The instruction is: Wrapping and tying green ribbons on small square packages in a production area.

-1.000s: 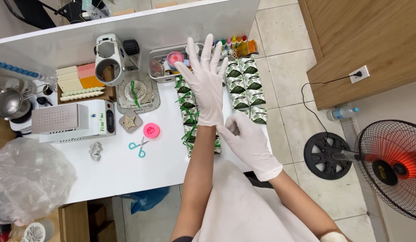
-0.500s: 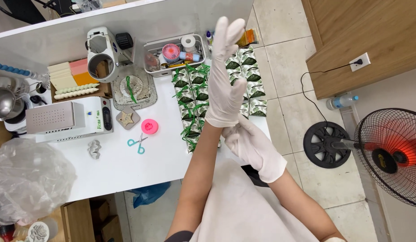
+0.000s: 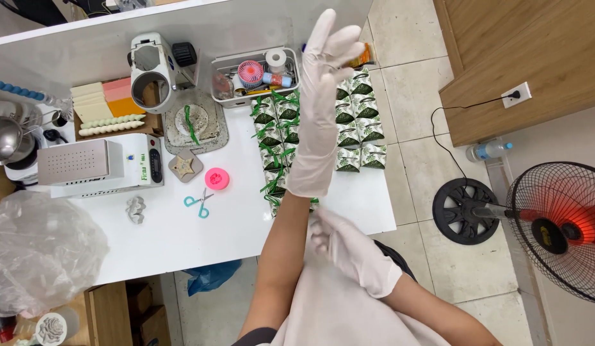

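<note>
— White tabletop [image 3: 182, 237] over pale floor tiles, head view; what differs from half a second ago?

— Left hand [image 3: 320, 96] has risen higher, fingers spread straight, holding nothing. Its white glove [image 3: 310, 160] now reaches down to the wrist.

— And the right hand [image 3: 349, 250]?

— Also gloved, lower, just under the left wrist, fingers loosely curled at the cuff edge; whether it pinches the cuff I cannot tell.

— How does the glove look?

— Thin, smooth, slightly wrinkled, milky latex-like. Behind it lie rows of small green-and-white leaf-printed packets [image 3: 358, 122], a clear tray [image 3: 256, 80], teal scissors [image 3: 198, 204] and a round pink mould [image 3: 216, 179].
</note>
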